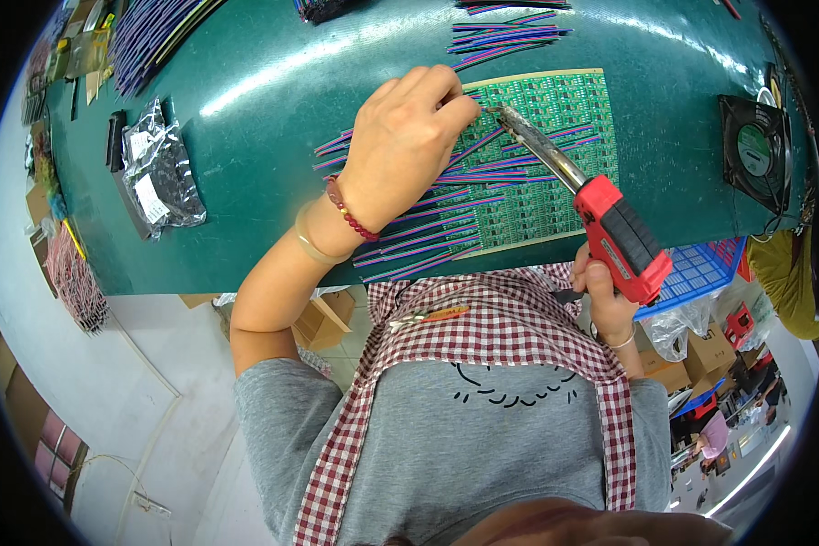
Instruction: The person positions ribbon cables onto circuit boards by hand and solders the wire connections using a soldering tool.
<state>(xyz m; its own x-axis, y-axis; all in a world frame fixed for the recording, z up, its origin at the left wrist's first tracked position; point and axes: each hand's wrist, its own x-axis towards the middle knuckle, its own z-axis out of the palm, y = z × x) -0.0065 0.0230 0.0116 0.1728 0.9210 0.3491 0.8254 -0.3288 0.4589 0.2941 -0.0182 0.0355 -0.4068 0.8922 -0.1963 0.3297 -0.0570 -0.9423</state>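
Note:
My left hand (pixel 408 136) is closed in a pinch over the left part of a green circuit board panel (pixel 584 98). Coloured wire ends show at its fingertips, though the fingers hide most of that ribbon wire. In my right hand (pixel 604 296) is a red and black soldering gun (pixel 617 238), its metal barrel slanting up to the left. The gun's tip is close to the left fingertips, over the board. Rows of short ribbon wires (pixel 432 238) lie across the panel's left half, reaching past its left edge.
More cut wires (pixel 505 35) lie beyond the board, and a large wire bundle (pixel 155 41) is at the far left. A silvery plastic bag (pixel 164 173) rests on the green table (pixel 264 218). A black fan (pixel 755 150) stands at right; a blue crate (pixel 701 278) is below the table edge.

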